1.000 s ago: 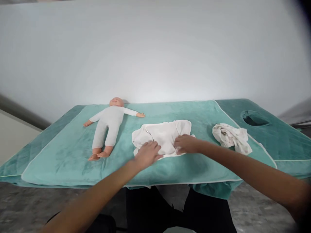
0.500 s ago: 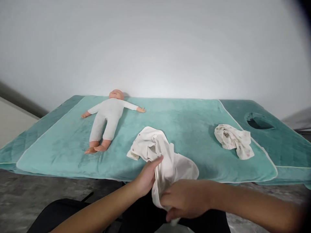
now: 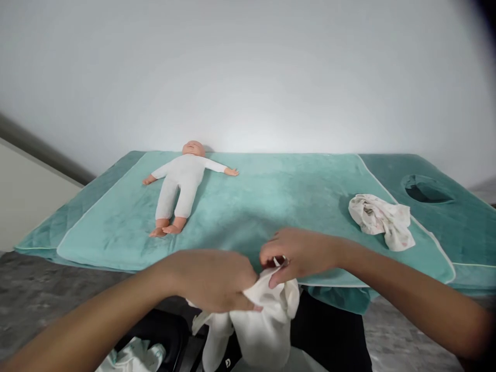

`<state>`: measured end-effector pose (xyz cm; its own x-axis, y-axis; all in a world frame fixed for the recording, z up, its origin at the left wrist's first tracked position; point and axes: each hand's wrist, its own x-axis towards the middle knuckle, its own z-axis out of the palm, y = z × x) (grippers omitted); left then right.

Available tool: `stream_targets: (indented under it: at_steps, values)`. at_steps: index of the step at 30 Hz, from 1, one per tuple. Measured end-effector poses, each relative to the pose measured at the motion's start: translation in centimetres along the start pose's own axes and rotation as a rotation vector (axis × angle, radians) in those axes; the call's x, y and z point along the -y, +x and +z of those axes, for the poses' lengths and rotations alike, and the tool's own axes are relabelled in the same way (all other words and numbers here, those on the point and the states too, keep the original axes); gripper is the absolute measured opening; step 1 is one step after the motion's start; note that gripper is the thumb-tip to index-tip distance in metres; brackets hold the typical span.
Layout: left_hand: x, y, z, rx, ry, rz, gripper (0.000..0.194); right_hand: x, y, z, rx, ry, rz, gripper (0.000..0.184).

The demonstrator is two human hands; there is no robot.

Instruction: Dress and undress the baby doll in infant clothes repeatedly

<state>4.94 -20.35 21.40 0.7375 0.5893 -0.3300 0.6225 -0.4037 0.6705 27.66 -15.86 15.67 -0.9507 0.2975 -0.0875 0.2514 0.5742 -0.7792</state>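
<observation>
Green bed, doll lying on it. White garment, bunched, hanging at the near edge before me. Left hand gripping the cloth; right hand pinching its upper edge. Level grips and loosened folds would, I judge, serve best.

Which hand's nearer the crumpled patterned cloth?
Right. The right hand is left of the crumpled patterned cloth and nearer the camera, pinching the white garment; the left hand is farther left, gripping that same garment.
</observation>
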Motion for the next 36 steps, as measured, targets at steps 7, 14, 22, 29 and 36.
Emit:
stream_targets:
  at_steps: [7, 14, 22, 29, 36]
  values:
    - [2.0, -0.3, -2.1, -0.635, 0.538, 0.088, 0.038, -0.3, -4.4, -1.5, -0.274, 0.240, -0.126, 0.038]
    - [3.1, 0.7, -3.3, -0.940, 0.417, 0.146, 0.038, -1.7, -7.3, -2.3, -0.532, 0.092, 0.237, 0.035]
    - [10.5, 3.4, -4.4, -0.878, 0.205, -0.261, 0.029, -1.7, -8.6, -5.4, -0.864, -0.411, 0.798, 0.023]
    - [18.6, 12.7, -4.4, -0.513, 0.493, -0.614, 0.037, -10.4, -4.8, -7.4, -0.530, -0.551, 1.138, 0.040]
    - [20.7, 20.4, -7.9, -0.576, 0.546, -0.698, 0.035, -18.8, -1.2, -10.7, -0.603, -0.697, 1.185, 0.043]
